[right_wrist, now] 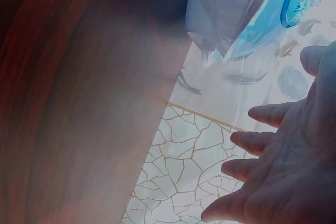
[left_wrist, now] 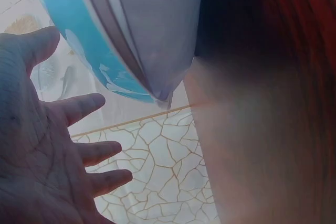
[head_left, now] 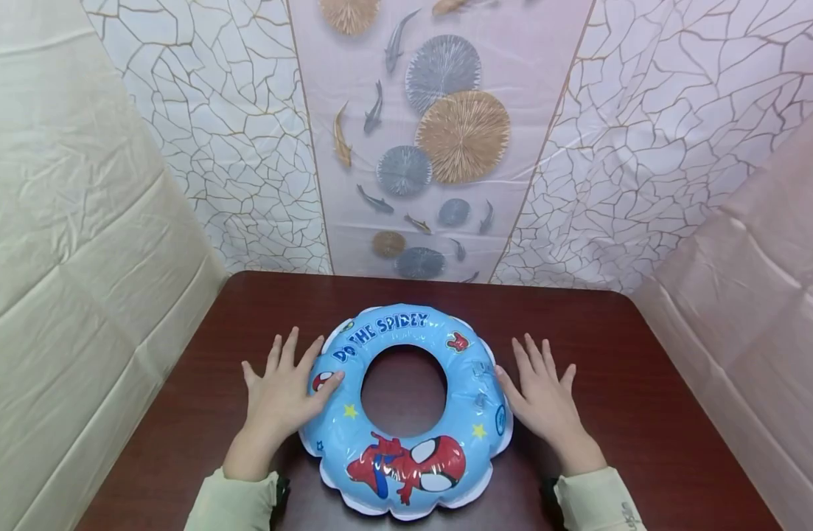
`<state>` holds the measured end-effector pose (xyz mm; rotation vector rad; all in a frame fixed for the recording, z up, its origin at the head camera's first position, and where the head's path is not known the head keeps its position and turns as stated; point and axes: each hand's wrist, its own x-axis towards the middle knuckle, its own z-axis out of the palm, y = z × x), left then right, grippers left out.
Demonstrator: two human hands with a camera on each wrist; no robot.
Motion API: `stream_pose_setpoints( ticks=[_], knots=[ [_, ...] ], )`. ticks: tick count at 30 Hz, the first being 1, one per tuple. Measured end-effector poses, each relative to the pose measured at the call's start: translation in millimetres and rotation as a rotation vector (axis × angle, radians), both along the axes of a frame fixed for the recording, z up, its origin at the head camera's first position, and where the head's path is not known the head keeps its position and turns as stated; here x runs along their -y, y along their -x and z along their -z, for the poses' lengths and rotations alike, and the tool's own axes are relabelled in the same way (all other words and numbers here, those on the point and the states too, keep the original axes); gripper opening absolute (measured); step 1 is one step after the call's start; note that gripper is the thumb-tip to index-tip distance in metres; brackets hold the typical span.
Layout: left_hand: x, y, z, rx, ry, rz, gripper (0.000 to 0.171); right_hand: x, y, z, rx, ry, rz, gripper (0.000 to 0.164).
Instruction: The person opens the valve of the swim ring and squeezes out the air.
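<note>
A light-blue inflatable swim ring (head_left: 406, 324) lies flat on the brown table, inflated, with a scalloped white edge, a red cartoon figure at the near side and the words "DO THE SPIDEY" at the far side. At its left edge is my left hand (head_left: 280, 391), fingers spread, thumb over the ring's top. The left wrist view shows that hand's palm (left_wrist: 31, 129) facing the ring's side (left_wrist: 152, 30). My right hand (head_left: 545, 398) is at the right edge, fingers spread and straight, thumb close to the rim; whether it touches I cannot tell. Neither hand grips anything.
The dark reddish-brown table (head_left: 645, 413) has rounded far corners. Behind it hangs a cloth backdrop (head_left: 247, 147) with a crackle pattern and printed fish and discs. Pale cloth walls (head_left: 81, 258) close in the left and right sides.
</note>
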<state>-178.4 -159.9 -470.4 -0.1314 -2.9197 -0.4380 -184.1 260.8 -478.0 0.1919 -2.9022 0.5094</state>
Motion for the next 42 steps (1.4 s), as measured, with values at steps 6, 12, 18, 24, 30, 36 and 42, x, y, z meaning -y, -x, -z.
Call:
stream_pose_setpoints(
  ticks=[6, 12, 18, 24, 30, 36, 42],
  knots=[
    [-2.0, -0.2, 0.4, 0.003, -0.007, 0.003, 0.087, 0.9, -1.2, -3.0, 0.003, 0.010, -0.003, 0.079],
    [-4.0, 0.9, -0.3, 0.020, -0.004, 0.007, 0.088, -0.7, -0.8, -5.5, 0.004, 0.007, -0.005, 0.078],
    [-6.5, -2.2, -7.2, 0.018, -0.021, 0.030, 0.087, 0.0, -0.6, -10.2, -0.051, 0.031, -0.014, 0.073],
    [-21.7, -14.8, -18.8, -0.057, -0.010, 0.111, 0.085, 6.8, -6.6, -20.0, -0.166, 0.098, -0.044, 0.053],
    [-48.6, -44.8, -16.3, -0.125, 0.030, 0.240, 0.080, 21.5, -16.3, -26.8, -0.095, 0.130, -0.156, 0.021],
    [-68.5, -66.8, -7.6, -0.071, -0.037, 0.489, 0.073, 28.4, -19.0, -22.0, 0.008, 0.100, -0.209, 0.029],
    [-77.4, -74.5, 1.6, 0.011, -0.069, 0.652, 0.067, 29.4, -20.3, -19.3, 0.067, 0.050, -0.217, 0.035]
  ],
)
